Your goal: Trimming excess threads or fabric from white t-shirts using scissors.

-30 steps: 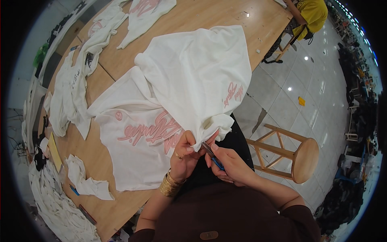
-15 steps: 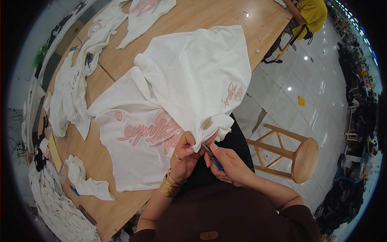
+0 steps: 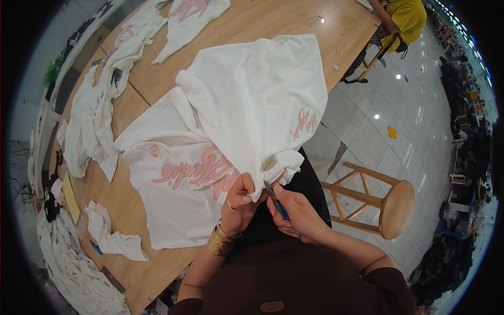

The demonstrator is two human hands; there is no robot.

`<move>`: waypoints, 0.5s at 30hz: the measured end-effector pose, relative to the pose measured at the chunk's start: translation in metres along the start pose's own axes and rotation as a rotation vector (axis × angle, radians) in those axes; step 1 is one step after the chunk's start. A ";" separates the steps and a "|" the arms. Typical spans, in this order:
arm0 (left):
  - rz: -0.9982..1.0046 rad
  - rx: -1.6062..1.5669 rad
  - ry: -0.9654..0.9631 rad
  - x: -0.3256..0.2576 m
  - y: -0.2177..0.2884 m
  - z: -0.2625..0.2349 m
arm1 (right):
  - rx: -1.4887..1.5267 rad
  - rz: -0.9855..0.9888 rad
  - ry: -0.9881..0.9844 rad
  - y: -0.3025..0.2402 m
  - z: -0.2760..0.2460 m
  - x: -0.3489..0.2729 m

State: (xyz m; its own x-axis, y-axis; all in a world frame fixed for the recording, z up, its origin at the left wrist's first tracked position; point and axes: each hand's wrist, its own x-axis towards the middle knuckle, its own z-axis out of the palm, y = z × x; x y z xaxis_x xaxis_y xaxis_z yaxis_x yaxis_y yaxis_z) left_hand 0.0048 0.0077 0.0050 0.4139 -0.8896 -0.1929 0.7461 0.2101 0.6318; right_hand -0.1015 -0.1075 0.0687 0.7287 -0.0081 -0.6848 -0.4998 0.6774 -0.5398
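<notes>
A white garment (image 3: 252, 100) with pink lettering is draped over the table, its gathered near end hanging at the table's edge in front of me. My left hand (image 3: 240, 206), with gold bangles at the wrist, pinches that end between thumb and fingers. Blue-handled thread snips (image 3: 281, 210) are gripped in my right hand (image 3: 302, 212). Their blade tips touch or lie very close to the pinched cloth; the exact cutting spot is too small to make out. Underneath spreads a white fabric panel (image 3: 168, 215) with larger pink lettering.
More white garments (image 3: 89, 126) lie along the left of the wooden table (image 3: 157, 273). White cloth is heaped (image 3: 79, 262) at lower left. A wooden stool (image 3: 397, 210) stands on the tiled floor to my right. Another person in a yellow top (image 3: 404, 21) sits at far right.
My right hand and the snips have shifted slightly at the cloth. The left hand keeps its pinch, and the garment has barely moved.
</notes>
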 end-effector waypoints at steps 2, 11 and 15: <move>-0.009 -0.154 -0.096 0.002 0.003 0.003 | 0.009 -0.035 -0.007 0.001 -0.001 -0.001; 0.050 -0.197 0.036 0.003 -0.003 0.006 | -0.093 -0.020 -0.062 0.003 -0.003 -0.006; 0.004 -0.214 -0.030 0.002 -0.001 0.001 | -0.101 -0.010 -0.058 0.003 -0.002 -0.006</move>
State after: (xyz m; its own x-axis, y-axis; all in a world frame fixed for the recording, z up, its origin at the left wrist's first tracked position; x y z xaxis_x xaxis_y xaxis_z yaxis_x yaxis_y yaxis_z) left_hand 0.0040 0.0054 0.0050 0.4033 -0.8999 -0.1661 0.8399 0.2919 0.4576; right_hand -0.1079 -0.1068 0.0703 0.7584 0.0297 -0.6511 -0.5344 0.6001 -0.5952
